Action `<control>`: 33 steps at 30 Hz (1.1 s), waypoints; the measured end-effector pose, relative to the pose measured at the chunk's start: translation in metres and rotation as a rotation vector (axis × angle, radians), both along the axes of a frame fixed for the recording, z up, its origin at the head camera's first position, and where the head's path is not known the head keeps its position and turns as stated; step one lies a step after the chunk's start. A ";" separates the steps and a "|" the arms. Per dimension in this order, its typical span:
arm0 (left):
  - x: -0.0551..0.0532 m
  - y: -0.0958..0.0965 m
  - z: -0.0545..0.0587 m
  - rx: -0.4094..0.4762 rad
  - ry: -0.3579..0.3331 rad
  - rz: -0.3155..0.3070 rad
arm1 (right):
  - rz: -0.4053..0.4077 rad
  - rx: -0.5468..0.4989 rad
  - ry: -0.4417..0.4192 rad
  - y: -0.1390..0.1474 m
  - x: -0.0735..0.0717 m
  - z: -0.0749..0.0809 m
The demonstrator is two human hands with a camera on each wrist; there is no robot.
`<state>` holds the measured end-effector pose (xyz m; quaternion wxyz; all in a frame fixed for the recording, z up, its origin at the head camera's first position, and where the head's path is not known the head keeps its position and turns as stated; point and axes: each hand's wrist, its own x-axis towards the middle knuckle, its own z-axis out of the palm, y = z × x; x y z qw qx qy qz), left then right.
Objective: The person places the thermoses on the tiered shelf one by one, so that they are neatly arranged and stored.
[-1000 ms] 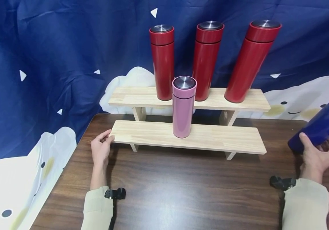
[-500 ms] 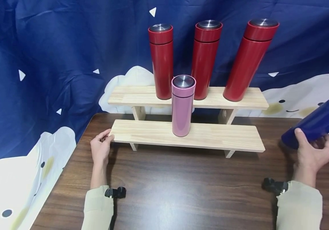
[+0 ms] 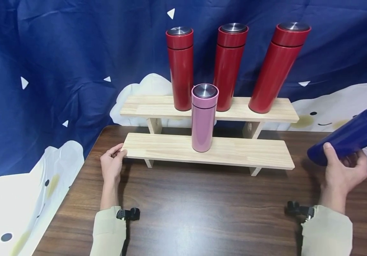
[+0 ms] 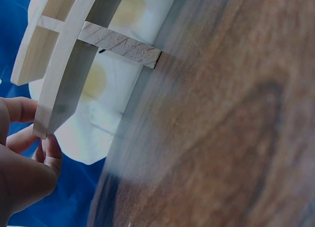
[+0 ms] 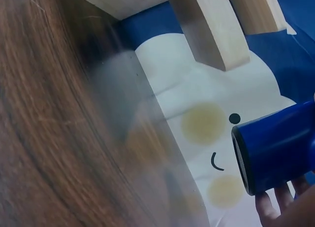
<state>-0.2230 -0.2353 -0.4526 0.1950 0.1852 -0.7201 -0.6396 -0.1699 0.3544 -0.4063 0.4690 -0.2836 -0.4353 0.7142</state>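
Observation:
At the right of the head view, my right hand (image 3: 343, 174) grips a dark blue thermos bottle (image 3: 351, 133) near its lower end; it tilts with its top to the right. The right wrist view shows the bottle's base (image 5: 242, 160) off the table. My left hand (image 3: 112, 165) pinches the left end of the lower shelf board (image 3: 157, 145), its thumb at the front edge. A pink thermos (image 3: 203, 124) stands upright mid-board. On the upper board (image 3: 148, 105) behind it stand three red thermoses: left (image 3: 181, 74), middle (image 3: 229, 71) and right (image 3: 276, 71).
The two-tier wooden stand rests on a dark wood-grain table (image 3: 183, 206). A blue curtain (image 3: 68, 42) with white cloud shapes hangs close behind the table and along its left side. Small cameras are strapped to both wrists.
My right hand has carried the blue thermos to the left, closer to the stand's right end. The left hand keeps its hold on the board, and the other bottles stay put.

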 end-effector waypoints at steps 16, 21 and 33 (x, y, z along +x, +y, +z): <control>-0.001 0.000 -0.001 0.009 0.017 0.010 | 0.033 0.030 0.039 -0.010 0.008 0.010; -0.001 0.002 -0.003 -0.001 0.006 0.001 | 0.036 0.031 0.050 -0.014 0.011 0.016; 0.000 0.004 -0.001 0.007 0.014 0.013 | 0.114 0.137 0.096 -0.038 0.004 0.025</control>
